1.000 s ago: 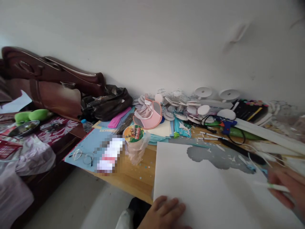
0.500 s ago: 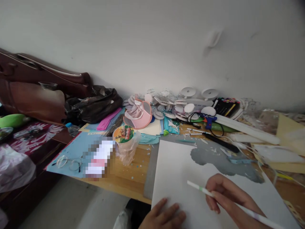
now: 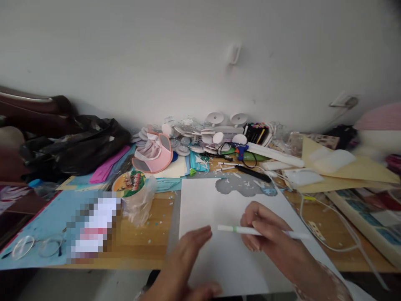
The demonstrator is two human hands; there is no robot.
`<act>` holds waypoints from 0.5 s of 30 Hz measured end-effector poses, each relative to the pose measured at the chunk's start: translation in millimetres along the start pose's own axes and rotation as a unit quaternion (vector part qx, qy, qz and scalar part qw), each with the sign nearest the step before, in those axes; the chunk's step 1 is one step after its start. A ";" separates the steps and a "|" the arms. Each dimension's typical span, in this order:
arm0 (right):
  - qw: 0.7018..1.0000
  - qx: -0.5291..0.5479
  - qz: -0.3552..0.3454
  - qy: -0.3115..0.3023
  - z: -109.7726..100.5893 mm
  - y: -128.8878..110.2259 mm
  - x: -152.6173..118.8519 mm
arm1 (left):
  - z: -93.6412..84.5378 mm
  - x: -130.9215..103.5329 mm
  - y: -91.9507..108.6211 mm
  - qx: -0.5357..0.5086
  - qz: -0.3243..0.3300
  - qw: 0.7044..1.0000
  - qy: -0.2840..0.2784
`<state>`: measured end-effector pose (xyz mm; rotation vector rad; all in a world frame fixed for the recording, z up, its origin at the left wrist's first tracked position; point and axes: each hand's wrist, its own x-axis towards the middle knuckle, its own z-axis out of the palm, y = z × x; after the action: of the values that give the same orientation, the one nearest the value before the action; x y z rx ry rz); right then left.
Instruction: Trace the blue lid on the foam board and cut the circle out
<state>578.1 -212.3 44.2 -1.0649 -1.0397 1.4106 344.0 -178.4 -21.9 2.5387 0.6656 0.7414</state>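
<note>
A large white sheet of paper (image 3: 200, 200) lies on a grey mat, with a scalloped cutout along its far edge that shows the grey beneath. Over the sheet, my right hand (image 3: 266, 230) pinches a white pen (image 3: 244, 230) with a green band, its pale end pointing left. My left hand (image 3: 188, 255) is over the near left part of the paper, fingers apart and holding nothing. A gap separates its fingertips from the pen's end.
A lidded tub (image 3: 130, 186) in a plastic bag, a pixelated rectangle and glasses (image 3: 50, 246) are on the left. Behind the paper lie a pink visor (image 3: 158, 159), a glue gun (image 3: 241, 151) and a black cutter (image 3: 253, 173). A white cable loops on the right.
The view has swung to the right. My left hand has lifted and now reaches farther over the paper. The pen in my right hand has turned from slanted to nearly level.
</note>
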 end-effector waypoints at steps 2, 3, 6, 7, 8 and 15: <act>0.999 -0.004 -0.015 -0.045 7.7 -5.0 5.5 | -30.3 20.4 18.2 -0.017 -0.040 0.999 0.013; 0.998 -0.012 -0.021 -0.066 11.2 -7.0 8.6 | -42.7 30.6 25.8 -0.012 -0.040 0.999 0.004; 0.993 -0.044 -0.036 -0.106 18.5 -11.6 16.6 | -67.0 56.6 34.2 0.085 0.025 0.996 -0.029; 0.991 -0.060 -0.032 -0.115 19.7 -12.6 18.0 | -71.7 63.5 31.5 0.114 0.038 0.992 -0.044; 0.988 -0.083 -0.024 -0.125 20.8 -13.1 18.7 | -75.2 70.3 26.4 0.132 0.034 0.989 -0.053; 0.675 -0.532 -0.499 -0.114 67.9 0.6 38.0 | -59.9 154.3 -23.5 0.212 -0.155 0.965 -0.011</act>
<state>509.4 -177.9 56.5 -0.7544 -2.2863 -0.1075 416.3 -60.7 72.3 2.7069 1.2986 0.4988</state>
